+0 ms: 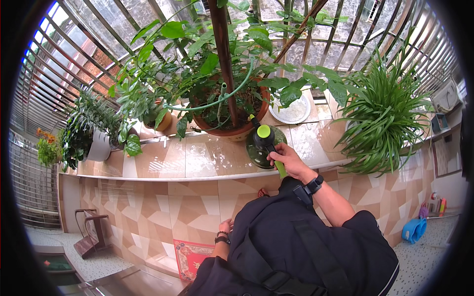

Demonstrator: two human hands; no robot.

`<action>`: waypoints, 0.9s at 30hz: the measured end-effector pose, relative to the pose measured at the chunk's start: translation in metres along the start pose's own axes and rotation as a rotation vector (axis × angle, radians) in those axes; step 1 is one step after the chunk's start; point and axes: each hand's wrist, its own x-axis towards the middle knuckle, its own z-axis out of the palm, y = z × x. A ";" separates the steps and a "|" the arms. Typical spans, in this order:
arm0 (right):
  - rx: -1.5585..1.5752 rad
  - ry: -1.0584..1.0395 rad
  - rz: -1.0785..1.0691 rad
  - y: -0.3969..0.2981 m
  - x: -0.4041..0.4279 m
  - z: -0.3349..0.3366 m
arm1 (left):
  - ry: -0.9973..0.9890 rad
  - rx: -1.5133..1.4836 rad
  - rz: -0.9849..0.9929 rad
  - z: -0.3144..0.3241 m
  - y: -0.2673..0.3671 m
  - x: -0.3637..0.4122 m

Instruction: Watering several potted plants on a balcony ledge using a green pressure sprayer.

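A pressure spray bottle (259,151) with a translucent green tank stands on the tiled ledge. It has a black head, a lime-green knob and a lime-green tipped nozzle pointing towards the big pot. My right hand (290,161) is closed around its handle, with a wristband on that wrist. Behind the bottle sits a terracotta pot (264,105) holding a leafy plant (207,70), a brown pole (224,55) and a bent green support hoop (237,90). My left hand (226,225) hangs low at my side, fingers loosely apart and partly hidden by my shirt; nothing shows in it.
A white dish (292,111) lies right of the pot. Spider plant (385,111) leaves spill over the ledge's front edge. Leftward stand a white pot (99,145) and a small orange-brown pot (164,122). Metal bars (122,22) enclose the back; a red mat (190,259) lies below.
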 end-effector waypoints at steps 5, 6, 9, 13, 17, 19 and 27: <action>0.010 -0.020 0.025 -0.005 0.001 -0.007 | -0.009 -0.016 -0.005 0.000 -0.002 0.004; 0.010 -0.021 0.024 -0.005 0.001 -0.009 | -0.005 -0.008 0.003 0.000 -0.002 0.005; -0.015 -0.038 0.025 -0.005 0.003 -0.014 | -0.011 -0.004 0.026 0.000 -0.001 0.005; -0.001 -0.026 0.021 -0.009 0.001 -0.015 | 0.002 0.017 0.026 0.001 0.001 0.002; 0.013 -0.043 0.026 -0.013 0.000 -0.020 | -0.001 0.029 0.028 0.001 0.004 0.000; 0.010 -0.047 0.013 -0.013 0.001 -0.024 | -0.001 0.019 0.019 0.003 0.009 -0.007; 0.006 -0.080 -0.002 -0.024 0.003 -0.037 | -0.005 0.068 0.018 0.002 0.014 -0.010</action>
